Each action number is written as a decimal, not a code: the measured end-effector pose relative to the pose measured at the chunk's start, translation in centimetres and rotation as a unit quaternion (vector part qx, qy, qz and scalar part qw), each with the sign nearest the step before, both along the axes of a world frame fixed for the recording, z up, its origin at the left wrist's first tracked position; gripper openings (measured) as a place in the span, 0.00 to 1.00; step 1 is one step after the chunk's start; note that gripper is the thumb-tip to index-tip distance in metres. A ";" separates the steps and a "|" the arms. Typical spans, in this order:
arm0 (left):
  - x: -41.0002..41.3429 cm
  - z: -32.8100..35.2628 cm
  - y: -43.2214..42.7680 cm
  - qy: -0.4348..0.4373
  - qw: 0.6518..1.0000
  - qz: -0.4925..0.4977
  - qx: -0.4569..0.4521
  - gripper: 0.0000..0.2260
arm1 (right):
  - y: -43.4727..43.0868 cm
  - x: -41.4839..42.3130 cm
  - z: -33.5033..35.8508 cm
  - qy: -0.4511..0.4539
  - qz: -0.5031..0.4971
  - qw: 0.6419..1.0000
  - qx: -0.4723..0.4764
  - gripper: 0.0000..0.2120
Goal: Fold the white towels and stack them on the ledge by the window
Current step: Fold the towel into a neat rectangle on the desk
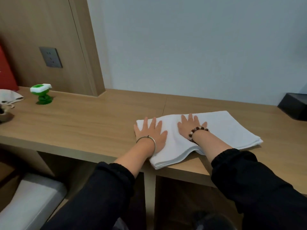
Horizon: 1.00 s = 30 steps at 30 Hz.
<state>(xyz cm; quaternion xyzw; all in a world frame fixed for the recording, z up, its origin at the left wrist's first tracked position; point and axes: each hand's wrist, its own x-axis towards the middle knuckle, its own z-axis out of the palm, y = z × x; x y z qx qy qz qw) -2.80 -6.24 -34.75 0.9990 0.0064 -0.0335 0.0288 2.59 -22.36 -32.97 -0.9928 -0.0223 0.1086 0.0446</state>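
Note:
A folded white towel [227,128] lies in several layers on the wooden ledge [86,127], its near left corner hanging a little over the front edge. My left hand [152,132] presses flat on the towel's left end, fingers spread and straight. My right hand [191,126] presses flat on the towel's middle, fingers straight. A metal bangle is on the left wrist and a bead bracelet on the right. Neither hand holds anything.
A green and white toy [41,92] stands at the ledge's far left, near a cloth bag [10,97] and a red box [6,70]. A black box [294,106] sits at the far right. A wall socket [50,57] is on the wood panel. A grey cushion [31,200] lies below left.

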 end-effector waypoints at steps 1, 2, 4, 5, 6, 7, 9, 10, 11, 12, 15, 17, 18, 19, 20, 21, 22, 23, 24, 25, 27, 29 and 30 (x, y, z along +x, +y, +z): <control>-0.2 0.0 -0.5 0.001 1.000 0.005 -0.010 0.25 | 0.4 0.2 -0.2 -0.013 0.039 0.999 0.006 0.26; -0.4 0.2 -0.7 0.001 1.000 0.003 -0.024 0.25 | 0.3 0.4 -0.3 -0.025 0.067 0.997 0.007 0.25; -0.4 0.7 0.1 -0.004 0.995 -0.003 -0.099 0.22 | -1.0 0.9 -0.7 -0.040 0.096 0.995 -0.005 0.24; -0.4 1.1 1.1 -0.016 0.986 0.009 -0.167 0.21 | -1.8 1.2 -0.8 -0.043 0.107 0.993 -0.013 0.24; -0.4 1.5 2.4 -0.036 0.969 0.031 -0.242 0.21 | -2.5 1.5 -0.9 -0.044 0.116 0.992 -0.019 0.24; -0.4 1.9 4.0 -0.055 0.950 0.051 -0.305 0.22 | -3.2 1.7 -1.0 -0.043 0.124 0.991 -0.022 0.24; -0.6 2.1 7.1 -0.071 0.925 0.072 -0.367 0.23 | -3.9 1.8 -1.1 -0.046 0.138 0.989 -0.024 0.24; -0.8 2.1 8.2 -0.066 0.920 0.073 -0.379 0.23 | -4.0 1.8 -1.2 -0.051 0.142 0.988 -0.024 0.24; -0.9 2.1 8.9 -0.058 0.920 0.067 -0.382 0.22 | -4.0 1.9 -1.3 -0.056 0.145 0.988 -0.024 0.24; -0.8 2.2 9.2 -0.053 0.922 0.057 -0.379 0.21 | -4.0 1.9 -1.3 -0.059 0.146 0.987 -0.023 0.24; -0.2 2.4 8.8 -0.057 0.927 0.018 -0.370 0.14 | -4.1 1.9 -1.4 -0.063 0.148 0.987 -0.018 0.24; 0.3 2.5 8.3 -0.066 0.930 0.008 -0.360 0.08 | -4.1 1.9 -1.4 -0.065 0.146 0.987 -0.017 0.24; 0.5 2.6 8.1 -0.072 0.934 0.009 -0.350 0.06 | -4.1 1.9 -1.4 -0.066 0.145 0.987 -0.017 0.24; 0.7 2.6 7.9 -0.078 0.937 0.012 -0.339 0.06 | -4.0 1.8 -1.4 -0.067 0.145 0.987 -0.017 0.24; 0.8 2.5 7.7 -0.086 0.941 0.013 -0.326 0.06 | -4.0 1.8 -1.4 -0.067 0.146 0.987 -0.017 0.24; 0.9 2.4 7.4 -0.095 0.946 0.012 -0.311 0.07 | -4.0 1.8 -1.4 -0.068 0.148 0.987 -0.016 0.24; 1.0 2.3 7.2 -0.104 0.950 0.012 -0.293 0.08 | -4.0 1.8 -1.5 -0.070 0.149 0.986 -0.015 0.24; 1.1 2.2 7.1 -0.114 0.955 0.010 -0.272 0.09 | -4.0 1.8 -1.5 -0.073 0.149 0.986 -0.014 0.24; 1.1 2.2 7.1 -0.124 0.961 0.004 -0.247 0.09 | -4.0 1.9 -1.5 -0.075 0.149 0.986 -0.014 0.24; 1.2 2.2 7.2 -0.131 0.967 -0.008 -0.220 0.09 | -4.1 1.9 -1.5 -0.077 0.149 0.986 -0.014 0.24; 1.4 2.6 7.8 -0.130 0.973 -0.023 -0.191 0.07 | -4.2 2.0 -1.5 -0.074 0.150 0.986 -0.011 0.24; 1.7 3.1 8.6 -0.107 0.963 -0.002 -0.246 0.08 | -4.2 2.0 -1.6 -0.070 0.152 0.986 -0.007 0.24; 1.8 3.3 8.9 -0.081 0.947 0.021 -0.311 0.09 | -4.2 2.1 -1.7 -0.072 0.152 0.986 -0.006 0.24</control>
